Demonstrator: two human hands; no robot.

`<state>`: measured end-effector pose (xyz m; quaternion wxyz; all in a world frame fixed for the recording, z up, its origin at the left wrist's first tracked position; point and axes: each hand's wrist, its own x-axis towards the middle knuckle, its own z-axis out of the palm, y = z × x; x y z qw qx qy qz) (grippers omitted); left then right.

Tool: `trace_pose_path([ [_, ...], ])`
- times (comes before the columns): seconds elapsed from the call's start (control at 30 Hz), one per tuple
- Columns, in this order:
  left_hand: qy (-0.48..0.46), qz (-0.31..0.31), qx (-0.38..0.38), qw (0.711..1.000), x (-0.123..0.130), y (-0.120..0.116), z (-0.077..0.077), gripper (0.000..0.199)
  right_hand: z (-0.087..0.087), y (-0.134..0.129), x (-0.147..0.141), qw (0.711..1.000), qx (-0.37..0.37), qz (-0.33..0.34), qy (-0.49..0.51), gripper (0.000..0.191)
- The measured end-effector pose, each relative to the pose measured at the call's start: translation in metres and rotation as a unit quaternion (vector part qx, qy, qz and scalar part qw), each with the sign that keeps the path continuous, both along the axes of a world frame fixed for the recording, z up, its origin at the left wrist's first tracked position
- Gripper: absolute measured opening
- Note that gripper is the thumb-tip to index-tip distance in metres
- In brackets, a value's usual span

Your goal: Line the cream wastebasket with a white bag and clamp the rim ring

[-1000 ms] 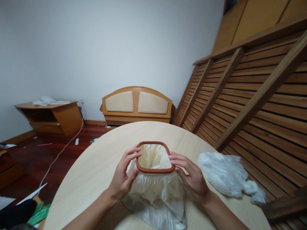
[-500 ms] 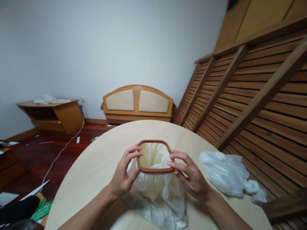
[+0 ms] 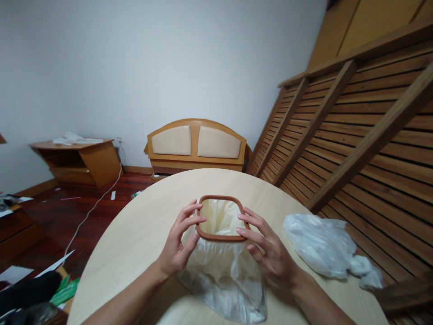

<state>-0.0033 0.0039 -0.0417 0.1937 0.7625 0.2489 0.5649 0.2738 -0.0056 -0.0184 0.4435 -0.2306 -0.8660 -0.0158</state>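
A brown rounded-square rim (image 3: 221, 237) sits around the top of a bin lined with a thin whitish plastic bag (image 3: 233, 275), whose loose end spreads on the round table towards me. My left hand (image 3: 179, 241) grips the rim's left side, fingertips over the edge and thumb below at the near left corner. On the right side, my right hand (image 3: 267, 243) holds the rim with its fingers over the edge and its thumb lower, near the bag. The lining hides most of the bin's body.
On the right of the pale round table (image 3: 135, 234) lies a crumpled white plastic bag (image 3: 318, 243). Slatted wood panels (image 3: 338, 149) lean beyond it. A headboard (image 3: 196, 140) stands behind, a low cabinet (image 3: 77, 162) at the left, with clutter and a cable on the floor.
The view has shifted slightly. Both hands remain at the rim; their fingers have moved a little, and my right thumb sits slightly farther from the rim.
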Motion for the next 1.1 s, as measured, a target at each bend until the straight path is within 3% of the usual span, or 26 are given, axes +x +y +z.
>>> trace_pose_path([
  [0.4,0.023,0.016,0.016,0.999,0.0038,-0.0009,0.0039,0.028,0.0011,-0.0047,-0.0055,0.999,-0.036,-0.009,0.036,0.027],
  [0.6,0.059,0.049,0.074,0.994,0.0022,-0.0024,0.0051,0.031,0.0038,-0.0052,-0.0056,0.999,-0.013,-0.015,0.029,0.027],
  [0.77,0.076,0.016,0.122,0.990,0.0027,-0.0037,0.0053,0.039,0.0038,-0.0052,-0.0062,1.000,0.022,-0.011,0.012,0.024],
  [0.93,0.099,0.015,0.132,0.986,0.0039,-0.0042,0.0058,0.047,0.0040,-0.0054,-0.0074,0.995,0.087,-0.025,-0.030,0.032],
  [1.1,0.125,0.017,0.159,0.979,0.0037,-0.0013,0.0042,0.054,0.0030,-0.0031,-0.0065,0.993,0.107,-0.023,-0.032,0.034],
])
